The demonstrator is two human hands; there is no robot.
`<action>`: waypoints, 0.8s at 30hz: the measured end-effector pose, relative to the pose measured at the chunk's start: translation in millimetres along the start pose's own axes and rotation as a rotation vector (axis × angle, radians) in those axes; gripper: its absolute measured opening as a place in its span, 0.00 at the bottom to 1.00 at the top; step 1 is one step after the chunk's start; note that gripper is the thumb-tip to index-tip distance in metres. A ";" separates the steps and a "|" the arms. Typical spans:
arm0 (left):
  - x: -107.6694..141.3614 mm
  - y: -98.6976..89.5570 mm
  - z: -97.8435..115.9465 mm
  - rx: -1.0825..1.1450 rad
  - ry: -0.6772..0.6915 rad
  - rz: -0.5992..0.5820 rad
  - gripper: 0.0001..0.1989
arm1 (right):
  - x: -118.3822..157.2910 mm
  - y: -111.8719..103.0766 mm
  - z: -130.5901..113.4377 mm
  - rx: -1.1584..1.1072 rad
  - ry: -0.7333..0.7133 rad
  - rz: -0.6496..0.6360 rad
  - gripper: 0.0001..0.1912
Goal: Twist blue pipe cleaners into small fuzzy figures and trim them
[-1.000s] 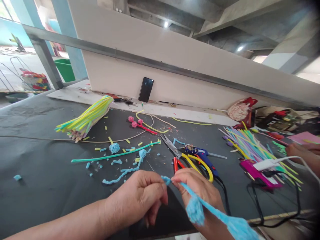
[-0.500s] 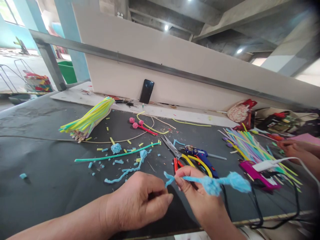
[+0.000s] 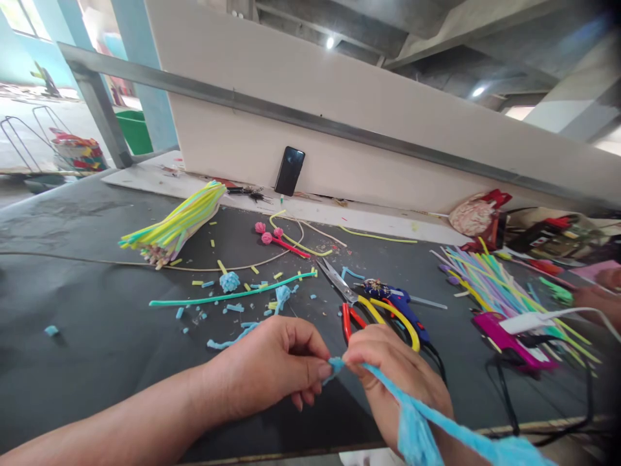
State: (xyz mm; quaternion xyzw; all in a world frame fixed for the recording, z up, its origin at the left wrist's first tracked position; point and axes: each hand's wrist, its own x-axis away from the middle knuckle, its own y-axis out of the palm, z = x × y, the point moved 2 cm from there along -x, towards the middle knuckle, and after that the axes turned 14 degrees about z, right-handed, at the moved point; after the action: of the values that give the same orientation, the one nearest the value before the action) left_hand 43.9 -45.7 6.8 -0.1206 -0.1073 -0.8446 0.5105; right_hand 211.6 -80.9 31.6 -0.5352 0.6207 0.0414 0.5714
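Observation:
Near the table's front edge, my left hand (image 3: 286, 369) pinches one end of a blue fuzzy stem (image 3: 388, 383). Close beside it, my right hand (image 3: 395, 372) is closed round the same stem, whose thicker blue tufts hang over the wrist at the lower right. Behind my hands lie scissors (image 3: 378, 314) with yellow handles and red-handled pliers (image 3: 347, 320). Another blue tufted piece (image 3: 282, 296) rests on the table behind my left hand, its tail partly hidden.
A blue glue gun (image 3: 405, 310), magenta device (image 3: 514, 343) and pastel stems (image 3: 495, 285) are on the right. A yellow-green bundle (image 3: 177, 223) lies left. A phone (image 3: 290, 171) leans on the back panel. Another person's hand (image 3: 599, 301) shows at the right edge.
The blue stem has swung downward, its tufts now lower right. My right hand has turned over it, and my left fingers have closed on its end. The view has shifted slightly.

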 end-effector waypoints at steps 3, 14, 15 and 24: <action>0.9 -2.1 2.7 -0.068 0.099 0.017 0.02 | 3.3 3.4 3.5 -0.091 0.308 -0.047 0.08; 11.8 -4.1 6.7 -0.473 0.833 0.221 0.08 | 14.3 24.1 -1.1 -1.109 1.521 -0.125 0.11; 9.1 -3.2 6.3 -0.404 0.702 0.223 0.06 | 14.0 23.6 -0.1 -1.090 1.539 -0.101 0.10; -4.1 -6.0 -0.6 0.062 0.079 -0.046 0.02 | 10.8 24.6 4.0 -0.881 1.391 -0.107 0.14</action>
State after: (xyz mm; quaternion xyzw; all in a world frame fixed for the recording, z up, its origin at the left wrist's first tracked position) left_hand 40.4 -39.7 4.7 -0.0684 -0.1160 -0.8566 0.4982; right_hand 199.2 -74.5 8.3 -0.6426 0.7332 -0.0872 -0.2044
